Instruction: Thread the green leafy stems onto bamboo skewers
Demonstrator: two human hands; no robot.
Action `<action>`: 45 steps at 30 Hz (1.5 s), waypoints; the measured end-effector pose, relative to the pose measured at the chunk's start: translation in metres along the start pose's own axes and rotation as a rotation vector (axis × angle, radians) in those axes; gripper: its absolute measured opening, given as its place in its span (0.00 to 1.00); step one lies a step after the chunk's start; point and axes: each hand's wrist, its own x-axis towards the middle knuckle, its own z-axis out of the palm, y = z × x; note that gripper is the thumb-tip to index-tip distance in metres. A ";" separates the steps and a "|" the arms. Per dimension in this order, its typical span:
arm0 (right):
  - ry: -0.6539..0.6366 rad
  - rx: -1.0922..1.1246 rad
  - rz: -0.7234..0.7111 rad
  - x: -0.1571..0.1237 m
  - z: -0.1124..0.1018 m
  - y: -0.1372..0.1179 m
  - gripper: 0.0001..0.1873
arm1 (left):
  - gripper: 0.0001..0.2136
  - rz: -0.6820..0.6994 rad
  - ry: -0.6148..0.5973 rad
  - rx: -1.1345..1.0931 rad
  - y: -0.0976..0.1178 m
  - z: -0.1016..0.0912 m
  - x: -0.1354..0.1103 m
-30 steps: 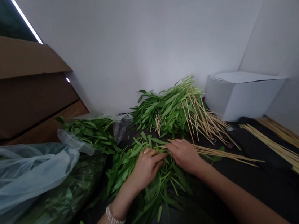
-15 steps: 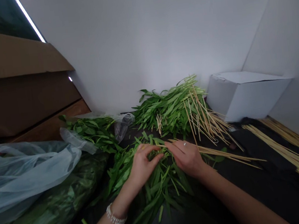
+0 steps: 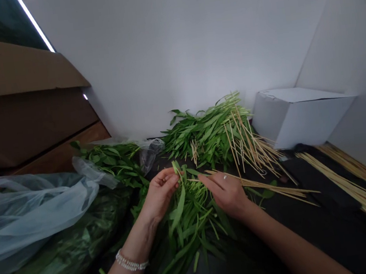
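Observation:
A loose heap of long green leafy stems [image 3: 192, 216] lies on the dark surface in front of me. My left hand [image 3: 158, 195] pinches one leafy stem [image 3: 178, 186] and holds it slightly above the heap. My right hand [image 3: 226, 191] rests on the heap's right side, fingers curled around a thin bamboo skewer [image 3: 204, 179] that points left toward the lifted stem. A bead bracelet circles my left wrist and a ring shows on my right hand.
Behind the heap lies a bigger pile of greens [image 3: 209, 133] with bamboo skewers [image 3: 251, 146] across it. More skewers [image 3: 359, 186] lie at right by a white box [image 3: 297, 116]. Plastic bags of greens [image 3: 42, 216] and cardboard boxes [image 3: 22, 108] fill the left.
My left hand has turned palm-up and lifted a single stem out of the heap, drawing left and up. My right hand stayed nearly in place with the skewer.

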 end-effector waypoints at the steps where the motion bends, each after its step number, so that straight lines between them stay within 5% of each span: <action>1: -0.006 -0.010 -0.005 0.000 0.000 -0.001 0.24 | 0.15 -0.017 -0.013 0.008 -0.001 0.001 -0.001; 20: -0.023 -0.072 0.009 0.002 -0.001 -0.009 0.25 | 0.17 -0.043 0.099 0.108 -0.013 -0.002 0.005; 45: -0.033 -0.065 0.048 -0.002 0.003 -0.007 0.24 | 0.14 -0.008 0.040 0.230 -0.016 -0.004 0.006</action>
